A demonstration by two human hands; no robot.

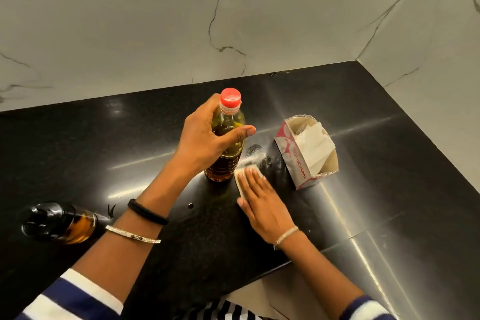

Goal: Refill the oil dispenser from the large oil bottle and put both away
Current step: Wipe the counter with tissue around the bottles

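Bottle (pixel 222 167), one, clear ribbed plastic with a red cap and golden oil, stands upright mid-counter, the left hand (pixel 205 135) wrapped round its shoulder. The right hand (pixel 262 202) lies flat, fingers straight, pressing one white folded tissue (pixel 240 173) just beside the bottle's base. One dark glass dispenser (pixel 59 223) sits at left, one open card box (pixel 291 161) at right. The counter (pixel 104 150) is glossy black, the walls (pixel 155 34) veined marble.

Soft indoor light. White glare streaks the black counter (pixel 389 189) from 3 to 5 o'clock. Glints dot the oil dispenser (pixel 55 223) at 8. Edges bend, and the sleeve (pixel 72 299) at 7 is blurred.
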